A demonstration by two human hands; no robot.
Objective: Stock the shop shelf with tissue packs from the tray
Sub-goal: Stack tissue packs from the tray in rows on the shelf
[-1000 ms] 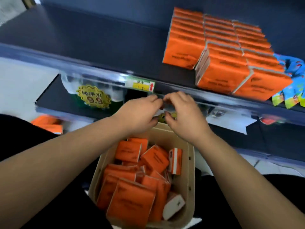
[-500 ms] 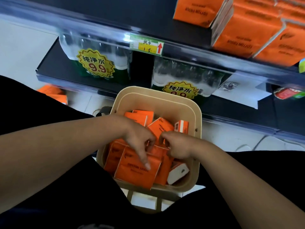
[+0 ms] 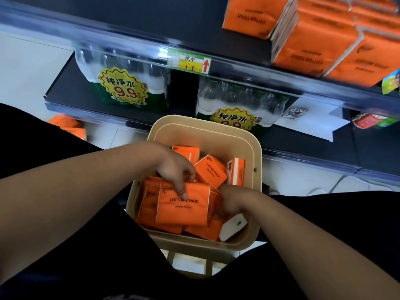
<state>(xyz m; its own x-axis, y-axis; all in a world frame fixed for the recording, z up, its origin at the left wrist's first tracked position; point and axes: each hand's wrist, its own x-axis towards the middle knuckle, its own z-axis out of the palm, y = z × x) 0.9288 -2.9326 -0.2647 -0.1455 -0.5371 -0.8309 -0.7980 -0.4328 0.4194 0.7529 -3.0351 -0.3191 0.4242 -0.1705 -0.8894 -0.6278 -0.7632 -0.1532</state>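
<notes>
Dark shelf (image 3: 173, 22), its stocked packs (image 3: 313, 46) cut off top right. Below, a beige tray (image 3: 205, 135). Inside it, the left hand (image 3: 175, 169) grips the top tissue pack (image 3: 184, 211); the right hand (image 3: 231, 200) curls beside it, fingertips hidden, grip unclear.

I am angling both forearms inward; my left hand (image 3: 176, 169) is pinching a tissue pack (image 3: 181, 213) at its top, and my right hand (image 3: 232, 200) is gripping its side.

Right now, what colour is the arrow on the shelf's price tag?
Red arrow, pointing up, at the right end of the price tag; head view.
</notes>
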